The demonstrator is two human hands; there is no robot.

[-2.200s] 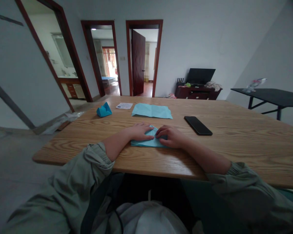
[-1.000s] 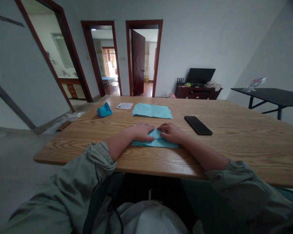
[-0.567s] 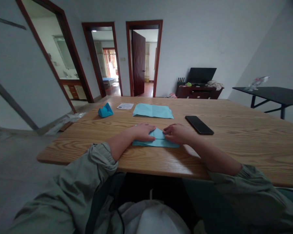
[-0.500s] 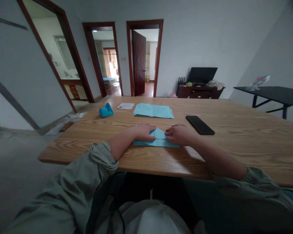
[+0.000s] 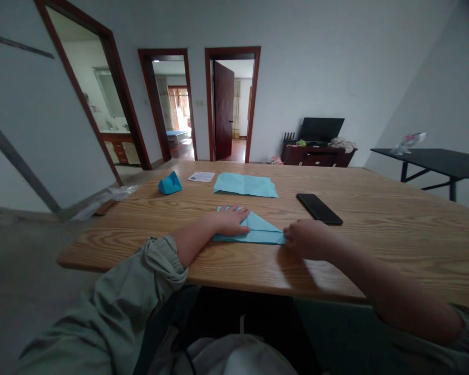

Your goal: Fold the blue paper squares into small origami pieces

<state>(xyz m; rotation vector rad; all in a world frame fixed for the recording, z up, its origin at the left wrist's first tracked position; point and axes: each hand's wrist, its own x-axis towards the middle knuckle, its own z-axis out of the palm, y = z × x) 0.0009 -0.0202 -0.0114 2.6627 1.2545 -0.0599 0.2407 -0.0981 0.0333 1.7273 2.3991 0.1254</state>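
On the counter [image 5: 375,219], the flat left hand [image 5: 227,221] should pin the paper [image 5: 260,236], the right hand [image 5: 305,238], grip unclear, at its corner.

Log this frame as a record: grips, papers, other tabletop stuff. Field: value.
left grip: palm down, fingers spread on near sheet
right grip: fingertips at near sheet's right end; pinch or press unclear
near sheet: light blue, folded, one edge slanting down to the right
far sheet: light blue, creased, lying beyond near sheet
folded piece: darker blue, left of card
phone: black, right of both sheets
surface: wooden table
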